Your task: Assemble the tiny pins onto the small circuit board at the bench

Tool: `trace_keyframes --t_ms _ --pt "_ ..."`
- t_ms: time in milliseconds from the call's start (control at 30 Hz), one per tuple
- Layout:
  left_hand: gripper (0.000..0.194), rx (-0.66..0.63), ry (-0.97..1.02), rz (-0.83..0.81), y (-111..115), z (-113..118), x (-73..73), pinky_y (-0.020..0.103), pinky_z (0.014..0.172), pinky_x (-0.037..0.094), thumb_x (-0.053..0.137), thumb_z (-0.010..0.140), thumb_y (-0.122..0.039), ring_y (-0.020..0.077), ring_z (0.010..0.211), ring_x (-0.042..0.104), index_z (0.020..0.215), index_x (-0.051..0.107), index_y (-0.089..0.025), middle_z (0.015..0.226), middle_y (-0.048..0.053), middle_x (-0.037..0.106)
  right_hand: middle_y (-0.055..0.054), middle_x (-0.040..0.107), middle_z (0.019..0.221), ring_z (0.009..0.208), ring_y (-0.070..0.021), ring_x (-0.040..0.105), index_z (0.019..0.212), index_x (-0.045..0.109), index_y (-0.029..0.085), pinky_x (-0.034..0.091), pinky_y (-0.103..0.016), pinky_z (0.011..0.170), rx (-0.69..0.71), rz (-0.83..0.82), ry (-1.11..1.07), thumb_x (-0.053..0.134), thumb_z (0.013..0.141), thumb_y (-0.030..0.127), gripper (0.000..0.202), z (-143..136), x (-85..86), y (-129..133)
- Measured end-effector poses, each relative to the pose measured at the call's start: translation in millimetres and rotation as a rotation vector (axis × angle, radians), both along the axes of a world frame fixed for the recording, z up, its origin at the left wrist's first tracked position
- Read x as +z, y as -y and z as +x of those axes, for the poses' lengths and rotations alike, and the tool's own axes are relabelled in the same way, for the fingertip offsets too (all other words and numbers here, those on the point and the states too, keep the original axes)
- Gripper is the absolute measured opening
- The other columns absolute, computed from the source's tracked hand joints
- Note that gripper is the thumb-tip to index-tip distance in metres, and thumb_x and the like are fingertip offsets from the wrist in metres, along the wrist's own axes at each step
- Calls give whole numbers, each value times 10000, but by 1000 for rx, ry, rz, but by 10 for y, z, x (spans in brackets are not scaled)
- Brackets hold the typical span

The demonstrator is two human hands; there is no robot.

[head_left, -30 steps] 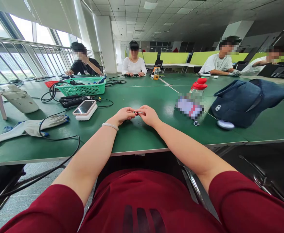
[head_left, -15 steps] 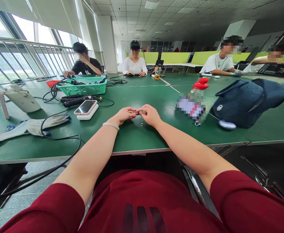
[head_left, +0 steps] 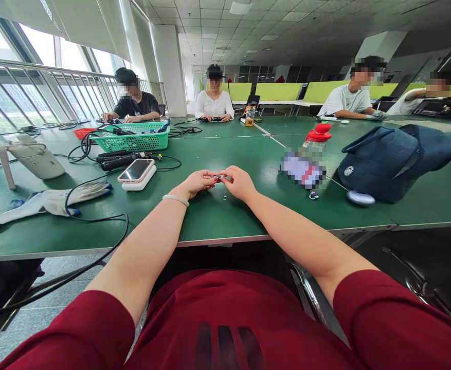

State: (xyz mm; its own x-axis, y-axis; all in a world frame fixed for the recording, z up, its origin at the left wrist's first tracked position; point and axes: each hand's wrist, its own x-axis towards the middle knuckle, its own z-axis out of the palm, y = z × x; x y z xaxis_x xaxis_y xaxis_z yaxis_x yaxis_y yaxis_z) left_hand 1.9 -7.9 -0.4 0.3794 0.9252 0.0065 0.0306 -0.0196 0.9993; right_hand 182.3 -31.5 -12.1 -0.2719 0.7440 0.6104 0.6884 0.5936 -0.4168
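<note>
Over the green table [head_left: 194, 221], my left hand [head_left: 199, 183] and my right hand [head_left: 240, 183] meet fingertip to fingertip. Between them is a small, dark and silvery piece [head_left: 218, 177], too small to name. Fingers of my left hand are closed on its left end. Thumb and forefinger of my right hand pinch its right end. A tiny silvery bit [head_left: 225, 198] lies on the table just below my hands.
To the left are a phone on a white box [head_left: 138, 173], a work glove [head_left: 67, 198], black cables and a green basket [head_left: 132, 141]. On the right stand a red-capped bottle [head_left: 318, 133] and a navy bag [head_left: 387, 159]. Several people sit around the table.
My hands stay almost in place, with the small piece held between them. Across the table, the person at left has lowered a hand from the face to the table.
</note>
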Motion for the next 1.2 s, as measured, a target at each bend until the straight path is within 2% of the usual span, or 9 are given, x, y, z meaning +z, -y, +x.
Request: trace_keyframes --t_ms 167,400,500,567,667,733,833,967,1200 --pt "334 21 10 -32 20 16 35 242 585 347 831 599 -249 75 585 529 809 602 -127 627 -10 603 -32 656 910 694 -131 545 941 726 225 423 -265 704 -52 9 34 548 883 289 198 -3 24 28" --pt "310 77 70 -57 -24 -3 36 230 582 361 823 621 -238 70 589 528 818 606 -138 677 7 619 -44 680 993 893 -162 592 1129 693 247 436 -270 789 -72 28 71 469 917 235 309 1 34 14" --pt "328 87 34 -56 -39 -12 21 231 583 359 829 616 -250 77 605 537 834 611 -139 701 18 632 -48 695 957 844 -161 589 1159 678 219 435 -282 790 -96 -104 44 519 886 238 316 49 38 -39" --pt "340 92 -1 -54 -31 -10 21 231 584 355 832 609 -249 81 622 542 850 618 -141 729 26 648 -36 703 925 793 -146 579 1040 729 209 430 -273 772 -84 -260 35 595 839 288 255 113 52 -71" --pt "343 106 -56 -42 -5 0 33 233 571 332 832 597 -237 79 625 531 854 624 -142 781 39 675 -6 692 830 703 -118 544 928 757 212 409 -248 694 69 -523 146 694 736 355 247 218 94 -82" --pt "348 107 -78 -37 5 6 40 237 571 324 830 590 -225 76 617 521 860 628 -142 800 44 684 12 677 823 646 -93 506 948 752 217 389 -238 655 166 -591 193 718 693 377 303 253 125 -64" --pt "346 96 -80 -39 5 8 39 241 578 324 826 586 -203 75 607 515 863 629 -140 798 42 684 22 664 839 626 -78 476 909 749 211 370 -224 627 237 -581 237 739 659 306 268 224 139 -29" --pt "340 92 -77 -43 -8 1 23 240 589 337 818 589 -183 87 636 540 867 629 -138 786 40 679 25 655 759 653 -92 492 772 729 199 363 -219 637 201 -495 260 679 726 228 74 118 72 -32" --pt "350 83 -82 -38 -21 -4 9 242 596 347 825 577 -184 99 650 557 869 637 -142 754 31 667 9 666 803 739 -116 539 762 724 214 384 -225 701 147 -334 297 665 752 185 67 83 -9 -98"
